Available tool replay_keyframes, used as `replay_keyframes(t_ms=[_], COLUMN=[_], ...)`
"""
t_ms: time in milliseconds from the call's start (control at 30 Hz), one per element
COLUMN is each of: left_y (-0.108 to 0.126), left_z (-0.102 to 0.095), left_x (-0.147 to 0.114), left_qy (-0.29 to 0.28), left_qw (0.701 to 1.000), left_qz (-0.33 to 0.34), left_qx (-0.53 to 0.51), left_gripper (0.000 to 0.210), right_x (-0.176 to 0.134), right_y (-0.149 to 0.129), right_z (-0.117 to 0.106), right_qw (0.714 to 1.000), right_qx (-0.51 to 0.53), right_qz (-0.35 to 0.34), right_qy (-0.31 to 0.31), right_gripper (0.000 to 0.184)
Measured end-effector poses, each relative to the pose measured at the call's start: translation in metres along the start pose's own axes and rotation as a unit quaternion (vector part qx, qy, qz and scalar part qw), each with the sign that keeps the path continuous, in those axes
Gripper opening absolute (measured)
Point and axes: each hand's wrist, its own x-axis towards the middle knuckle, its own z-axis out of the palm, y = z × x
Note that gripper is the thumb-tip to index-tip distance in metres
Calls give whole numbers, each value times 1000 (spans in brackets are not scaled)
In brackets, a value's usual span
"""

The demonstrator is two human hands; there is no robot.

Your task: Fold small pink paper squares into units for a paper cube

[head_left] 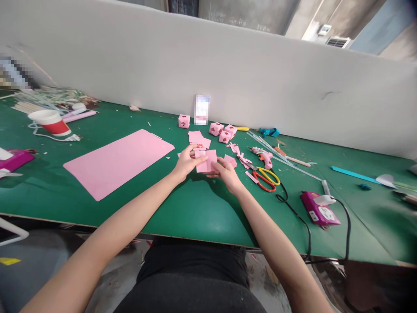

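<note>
Between my hands, above the green table, is a small pink paper square (208, 160) that looks creased. My left hand (187, 163) pinches its left side, thumb on top. On the right edge, my right hand (227, 174) grips the same paper with the fingers partly under it. Just beyond lie loose pink paper squares (195, 136). More small pink pieces (230, 161) rest beside my right hand. Folded pink paper cubes (224, 131) with diamond-shaped openings stand farther back, and another cube (184, 121) sits left of a phone (202, 111).
A large pink sheet (119, 165) lies left. To the right are scissors (267, 178), a pink glue gun (266, 160), clear glue sticks (270, 148) and a purple power strip (321, 209) with a black cord. A paper cup (52, 122) lies tilted at far left. A pale partition (208, 61) stands behind.
</note>
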Motion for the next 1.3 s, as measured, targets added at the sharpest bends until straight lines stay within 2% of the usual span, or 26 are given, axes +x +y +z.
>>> replay_keyframes(t_ms=[100,200,267,300,367,467,533,600,767,867,1067,1133,1300], left_y=[-1,-3,-4,-3,-2,-2,-2,-1,6,8,-2,-5,-7], left_z=[-3,-6,-7,-7,-6,-4,-3,-2,2,3,3,3,3], left_x=[4,7,7,7,5,2,0,0,-2,-4,-4,-4,-3], left_qy=[16,26,28,28,25,16,7,-2,-31,-71,-155,-155,-129], left_qw=[999,996,995,995,997,999,999,999,999,997,988,988,991], left_qz=[-13,-34,-38,-36,-32,-25,-18,-12,-33,-32,4,21,29], left_qx=[-32,-73,-87,-85,-70,-44,-35,-31,-8,0,-1,8,20], left_gripper=[62,62,61,60,61,62,62,61,47,55,76,79,71], right_x=[-3,-6,-8,-8,-8,-7,-7,-7,-7,-4,-1,-1,-4], right_y=[-1,-2,-2,-2,-2,0,1,1,2,3,0,-2,-6], right_z=[1,-1,-3,-4,-6,-7,-8,-8,-8,-9,-11,-10,-5], right_qw=[999,987,960,938,887,826,805,794,788,794,845,859,876], right_qx=[-35,-119,-213,-265,-357,-446,-474,-485,-470,-458,-378,-359,-343], right_qz=[-41,-106,-180,-222,-291,-341,-352,-360,-381,-371,-336,-321,-296], right_qy=[-3,-5,12,21,33,52,61,67,111,148,173,173,166], right_gripper=[53,74,86,86,71,36,24,20,21,23,26,26,23])
